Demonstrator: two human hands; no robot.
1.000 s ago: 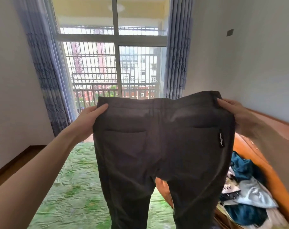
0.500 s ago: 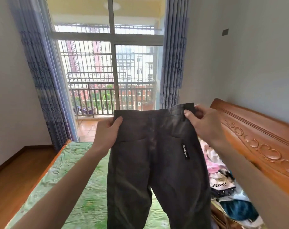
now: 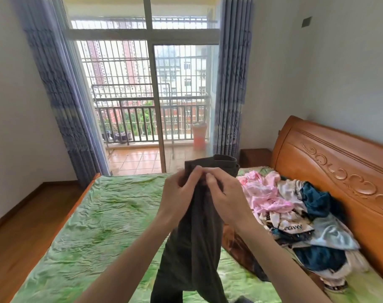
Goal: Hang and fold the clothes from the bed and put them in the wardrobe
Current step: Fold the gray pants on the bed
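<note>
Trousers (image 3: 192, 237): dark grey, folded lengthwise, hung above the bed (image 3: 87, 226).
Left hand (image 3: 179, 193): fingers pinched the waistband.
Right hand (image 3: 225, 197): fingers pinched it too.
Clothes pile (image 3: 295, 215): lay by the headboard (image 3: 339, 167).

Two bare forearms reach into the head view from the bottom edge, one from the lower left and one from the lower right. No sleeve or cuff shows on either arm as far as the frame reaches. The left hand (image 3: 181, 193) and the right hand (image 3: 226, 200) are uncovered too, with no glove. No ring, watch or bracelet shows on the fingers or wrists. The fingernails look short and plain, though slight blur hides finer detail.
</note>
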